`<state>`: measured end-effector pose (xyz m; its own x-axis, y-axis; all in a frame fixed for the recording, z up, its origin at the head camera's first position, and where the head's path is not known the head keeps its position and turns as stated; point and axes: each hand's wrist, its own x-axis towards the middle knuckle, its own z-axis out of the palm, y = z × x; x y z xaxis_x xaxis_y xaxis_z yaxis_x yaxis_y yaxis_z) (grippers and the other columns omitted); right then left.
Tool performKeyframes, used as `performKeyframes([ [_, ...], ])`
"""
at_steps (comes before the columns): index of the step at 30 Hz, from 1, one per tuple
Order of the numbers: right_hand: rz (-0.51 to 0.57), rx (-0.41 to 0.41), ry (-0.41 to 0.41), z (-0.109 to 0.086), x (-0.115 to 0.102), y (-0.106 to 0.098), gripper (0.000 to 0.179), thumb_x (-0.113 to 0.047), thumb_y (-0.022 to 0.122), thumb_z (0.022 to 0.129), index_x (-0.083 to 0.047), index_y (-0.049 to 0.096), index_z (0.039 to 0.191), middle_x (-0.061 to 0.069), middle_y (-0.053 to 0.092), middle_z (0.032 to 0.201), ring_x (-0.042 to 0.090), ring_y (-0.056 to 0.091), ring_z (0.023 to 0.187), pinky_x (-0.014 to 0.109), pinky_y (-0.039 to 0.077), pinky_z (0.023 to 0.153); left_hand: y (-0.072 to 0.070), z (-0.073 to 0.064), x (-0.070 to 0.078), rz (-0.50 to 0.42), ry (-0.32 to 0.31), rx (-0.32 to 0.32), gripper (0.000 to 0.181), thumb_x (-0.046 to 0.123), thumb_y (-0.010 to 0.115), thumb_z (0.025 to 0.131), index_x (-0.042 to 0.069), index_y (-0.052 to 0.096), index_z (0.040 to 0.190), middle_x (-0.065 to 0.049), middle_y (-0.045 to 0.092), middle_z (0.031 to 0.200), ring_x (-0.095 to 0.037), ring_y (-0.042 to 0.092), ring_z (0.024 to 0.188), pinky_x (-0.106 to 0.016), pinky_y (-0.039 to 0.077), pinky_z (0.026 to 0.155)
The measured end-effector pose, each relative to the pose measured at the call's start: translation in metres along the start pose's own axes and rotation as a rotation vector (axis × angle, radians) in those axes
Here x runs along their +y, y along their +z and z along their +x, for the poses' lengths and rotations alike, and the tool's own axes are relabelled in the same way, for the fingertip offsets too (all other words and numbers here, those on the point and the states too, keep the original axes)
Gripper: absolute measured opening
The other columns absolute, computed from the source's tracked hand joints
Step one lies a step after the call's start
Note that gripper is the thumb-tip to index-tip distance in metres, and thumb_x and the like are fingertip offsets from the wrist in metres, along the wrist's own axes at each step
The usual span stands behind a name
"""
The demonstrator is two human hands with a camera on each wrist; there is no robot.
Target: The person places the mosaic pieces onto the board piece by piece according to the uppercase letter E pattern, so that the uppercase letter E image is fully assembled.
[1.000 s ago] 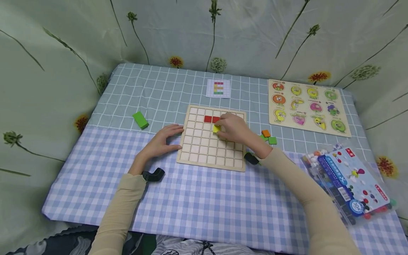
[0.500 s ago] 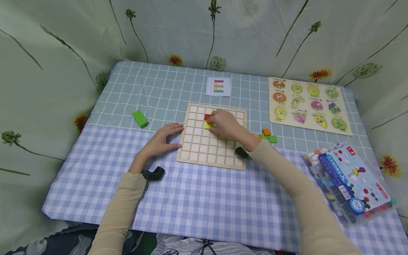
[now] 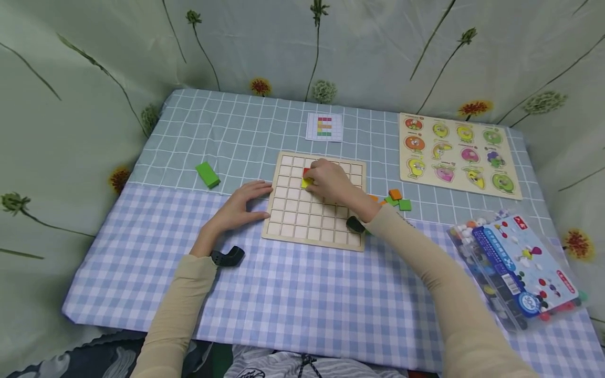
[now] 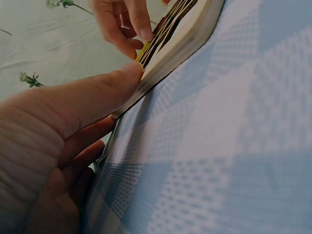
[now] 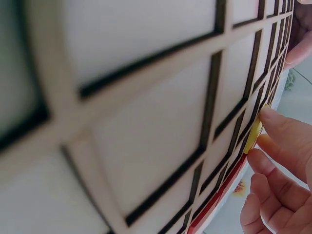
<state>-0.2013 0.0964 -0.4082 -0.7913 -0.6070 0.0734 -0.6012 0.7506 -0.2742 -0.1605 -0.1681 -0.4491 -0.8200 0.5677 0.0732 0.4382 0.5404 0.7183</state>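
A wooden grid board (image 3: 293, 218) lies at the middle of the table. My right hand (image 3: 333, 184) pinches a yellow square tile (image 3: 306, 183) between thumb and fingertips, at a cell just below a red tile (image 3: 306, 171). In the right wrist view the yellow tile (image 5: 254, 130) sits at the grid surface beside the red tiles (image 5: 217, 197). Whether it is fully seated cannot be seen. My left hand (image 3: 236, 206) rests at the board's left edge, thumb and fingers extended and touching it. The left wrist view shows the thumb (image 4: 92, 97) against the rim.
Behind the board lies a pattern card (image 3: 324, 127). Loose orange and green tiles (image 3: 405, 205) lie right of it, partly behind my right forearm. A green block (image 3: 208, 175) sits left. A fruit puzzle board (image 3: 460, 157) and clear plastic case (image 3: 520, 273) occupy the right.
My right hand has moved left across the board with the yellow tile, from under the second red tile to under the first. The left hand has stayed at the edge.
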Motion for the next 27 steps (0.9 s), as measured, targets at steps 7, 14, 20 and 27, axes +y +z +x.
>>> performKeyframes([
  [7, 0.014, 0.017, 0.014, -0.006, 0.001, -0.008, 0.013, -0.012, 0.069, 0.083, -0.008, 0.074, 0.094, 0.008, 0.067, 0.089, 0.023, 0.06, 0.087, 0.032, 0.054, 0.069, 0.001, 0.001, -0.003, 0.017, 0.0, 0.0, 0.063, 0.017, 0.076, 0.078, 0.002, 0.051, 0.134, -0.019, 0.045, 0.143, -0.036, 0.031, 0.139, -0.051, 0.024, 0.117],
  [14, 0.002, 0.024, 0.034, -0.026, 0.004, -0.02, 0.014, -0.012, 0.065, 0.086, -0.007, 0.073, 0.096, 0.008, 0.068, 0.092, 0.024, 0.059, 0.091, 0.034, 0.055, 0.072, 0.001, 0.001, -0.003, 0.016, -0.005, -0.007, 0.064, 0.017, 0.076, 0.078, 0.002, 0.05, 0.134, -0.018, 0.045, 0.143, -0.036, 0.031, 0.139, -0.051, 0.023, 0.117],
  [20, -0.024, 0.016, 0.058, -0.045, 0.004, -0.029, 0.02, -0.015, 0.07, 0.083, -0.004, 0.073, 0.1, 0.011, 0.07, 0.095, 0.025, 0.061, 0.093, 0.035, 0.056, 0.077, 0.0, 0.001, -0.004, 0.017, -0.011, -0.009, 0.064, 0.017, 0.076, 0.078, 0.002, 0.05, 0.134, -0.019, 0.045, 0.142, -0.036, 0.031, 0.139, -0.051, 0.023, 0.117],
  [27, -0.013, 0.031, 0.053, -0.072, 0.006, -0.037, 0.024, -0.014, 0.074, 0.08, -0.003, 0.072, 0.101, 0.011, 0.071, 0.095, 0.026, 0.061, 0.092, 0.036, 0.055, 0.077, 0.0, 0.002, -0.003, 0.007, -0.003, -0.003, 0.063, 0.015, 0.076, 0.077, 0.001, 0.051, 0.133, -0.02, 0.046, 0.141, -0.037, 0.031, 0.139, -0.052, 0.023, 0.117],
])
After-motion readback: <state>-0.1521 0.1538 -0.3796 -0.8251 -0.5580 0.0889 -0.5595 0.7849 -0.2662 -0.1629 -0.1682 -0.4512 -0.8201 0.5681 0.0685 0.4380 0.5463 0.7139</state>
